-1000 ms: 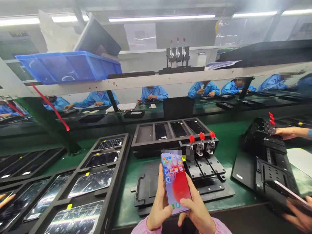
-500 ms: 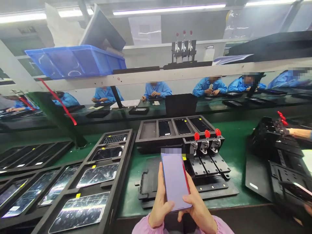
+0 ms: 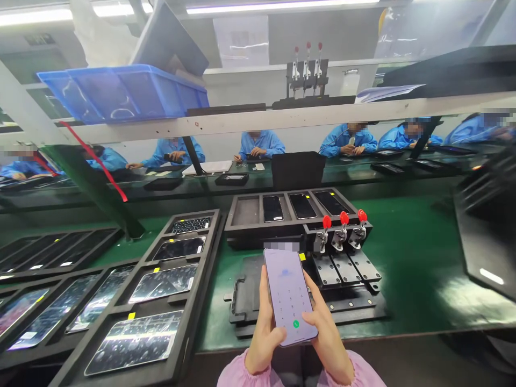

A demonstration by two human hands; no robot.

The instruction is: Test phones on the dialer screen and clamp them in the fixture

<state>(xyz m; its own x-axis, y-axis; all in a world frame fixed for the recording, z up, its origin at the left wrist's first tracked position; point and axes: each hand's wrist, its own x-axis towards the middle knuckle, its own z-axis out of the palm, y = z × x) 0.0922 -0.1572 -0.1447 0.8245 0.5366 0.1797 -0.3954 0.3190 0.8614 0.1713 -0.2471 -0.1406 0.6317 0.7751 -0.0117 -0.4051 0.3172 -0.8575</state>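
Both my hands hold a smartphone (image 3: pixel 289 297) upright in front of me, its lit screen showing a lilac dial pad with a green call button. My left hand (image 3: pixel 264 334) grips its lower left side, and my right hand (image 3: pixel 328 330) wraps its lower right side, thumb on the glass. Beneath the phone lies a black fixture plate (image 3: pixel 242 301). Behind it stand a row of several red-handled toggle clamps (image 3: pixel 341 231) and a black tray (image 3: pixel 245 212) holding several dark phones. On my left, a black foam tray (image 3: pixel 193 258) holds several glass-fronted phones.
A green bench mat (image 3: pixel 403 279) runs beneath everything. A large black fixture (image 3: pixel 487 236) looms at the right edge. Overhead, a shelf carries a blue plastic bin (image 3: pixel 121 94). Across the bench sit several co-workers in blue smocks (image 3: pixel 260 145).
The phone's screen went from app icons to blank lilac to a dial pad. The co-worker's hands at the right have left view, and the scene has shifted slightly in frame.
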